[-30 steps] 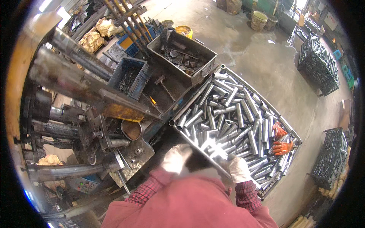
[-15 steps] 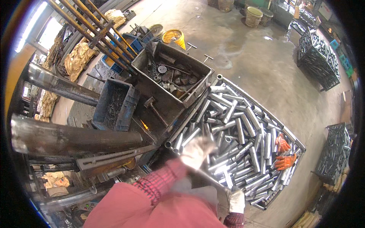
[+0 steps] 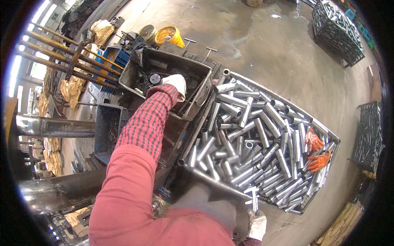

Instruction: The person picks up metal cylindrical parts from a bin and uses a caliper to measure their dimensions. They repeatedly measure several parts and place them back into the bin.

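Note:
My left hand (image 3: 176,85), in a white work glove, reaches into a worn grey metal bin (image 3: 197,107) of dark metal parts. The back of the glove hides its fingers. Close to it in the bin lies a round grey disc with small holes (image 3: 155,78). Low at the right, my right hand (image 3: 257,226), gloved in white too, is closed around a silver caliper (image 3: 254,199) held upright by the crate's near rim. Past the caliper, a large metal crate (image 3: 283,107) holds many cut shiny steel tubes (image 3: 262,133).
Orange gloves (image 3: 319,161) lie on the tubes at the right. A blue plastic bin (image 3: 107,135) stands left of my left arm, near thick steel bars (image 3: 61,126). A yellow bucket (image 3: 169,36) sits behind the grey bin. Another tube-filled crate (image 3: 337,37) stands far right.
My left hand has moved from above the tubes, up and left into the grey bin. My right hand keeps the caliper, a little lower in view. The view has shifted.

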`<state>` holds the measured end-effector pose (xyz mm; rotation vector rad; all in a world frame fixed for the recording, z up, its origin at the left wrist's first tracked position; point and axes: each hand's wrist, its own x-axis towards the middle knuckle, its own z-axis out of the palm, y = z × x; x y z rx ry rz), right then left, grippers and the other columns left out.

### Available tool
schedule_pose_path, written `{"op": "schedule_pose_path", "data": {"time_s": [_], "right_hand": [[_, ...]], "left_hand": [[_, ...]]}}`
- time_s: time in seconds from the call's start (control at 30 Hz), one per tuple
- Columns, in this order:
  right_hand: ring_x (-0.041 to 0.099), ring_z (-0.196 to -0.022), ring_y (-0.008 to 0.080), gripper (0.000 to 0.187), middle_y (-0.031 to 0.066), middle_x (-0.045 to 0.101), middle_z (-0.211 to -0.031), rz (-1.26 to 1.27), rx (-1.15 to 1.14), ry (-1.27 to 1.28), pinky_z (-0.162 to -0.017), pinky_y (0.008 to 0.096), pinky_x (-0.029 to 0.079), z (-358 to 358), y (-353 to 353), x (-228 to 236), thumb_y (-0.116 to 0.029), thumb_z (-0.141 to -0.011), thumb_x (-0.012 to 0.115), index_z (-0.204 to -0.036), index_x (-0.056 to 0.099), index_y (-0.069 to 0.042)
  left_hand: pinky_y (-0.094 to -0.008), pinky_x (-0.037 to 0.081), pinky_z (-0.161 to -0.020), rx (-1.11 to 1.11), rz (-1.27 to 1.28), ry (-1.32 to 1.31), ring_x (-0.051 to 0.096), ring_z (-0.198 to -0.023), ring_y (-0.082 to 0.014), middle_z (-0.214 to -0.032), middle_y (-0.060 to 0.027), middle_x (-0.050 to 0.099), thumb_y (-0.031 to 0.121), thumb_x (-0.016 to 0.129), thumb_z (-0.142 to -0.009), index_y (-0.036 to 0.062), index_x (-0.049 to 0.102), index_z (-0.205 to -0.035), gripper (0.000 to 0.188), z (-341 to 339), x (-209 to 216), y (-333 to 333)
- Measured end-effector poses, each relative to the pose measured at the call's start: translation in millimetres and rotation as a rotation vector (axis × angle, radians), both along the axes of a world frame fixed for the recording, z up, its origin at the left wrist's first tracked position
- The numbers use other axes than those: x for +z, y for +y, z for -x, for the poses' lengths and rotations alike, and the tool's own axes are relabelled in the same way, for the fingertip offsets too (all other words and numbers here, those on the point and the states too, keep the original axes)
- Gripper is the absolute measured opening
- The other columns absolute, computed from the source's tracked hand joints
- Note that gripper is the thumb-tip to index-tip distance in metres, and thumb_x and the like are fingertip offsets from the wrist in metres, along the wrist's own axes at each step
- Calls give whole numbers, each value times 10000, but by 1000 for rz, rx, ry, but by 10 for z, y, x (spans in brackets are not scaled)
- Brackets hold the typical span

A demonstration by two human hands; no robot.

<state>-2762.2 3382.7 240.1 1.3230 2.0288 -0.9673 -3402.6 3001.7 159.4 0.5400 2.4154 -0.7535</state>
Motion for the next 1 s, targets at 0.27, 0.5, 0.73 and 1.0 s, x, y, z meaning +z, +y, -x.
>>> {"op": "schedule_pose_path", "data": {"time_s": [0.27,0.5,0.73,1.0], "right_hand": [[690,-711,319,377,227,754,-825,-57,49,-27,-738,480,544,198,-37,233,-317,-968,859,-1044,789,45],[674,-717,300,364,211,761,-824,-78,52,57,-745,463,548,62,107,216,-293,-975,857,-1065,788,53],[649,-696,289,347,182,745,-796,-68,141,76,-710,478,524,-150,394,-169,-269,-981,859,-1063,772,57],[644,-699,366,367,241,722,-806,-30,71,142,-720,507,525,-56,206,-237,-291,-957,873,-1028,755,49]], "left_hand": [[-488,657,-931,173,-105,7,818,-1136,-355,-1170,-186,843,258,837,-805,155,908,-1078,301,-83,49,43],[-456,607,-1023,21,-655,285,779,-1109,-378,-1195,-194,811,307,645,-1043,175,837,-1222,294,-80,475,-592],[-398,589,-876,803,-1133,124,756,-972,-228,-1142,-87,827,327,700,-1070,8,809,-1219,369,-95,1321,-767],[-344,554,-783,1075,-1272,-33,665,-840,-170,-1030,-26,768,320,763,-1054,61,842,-1145,286,-182,1159,-885]]}}
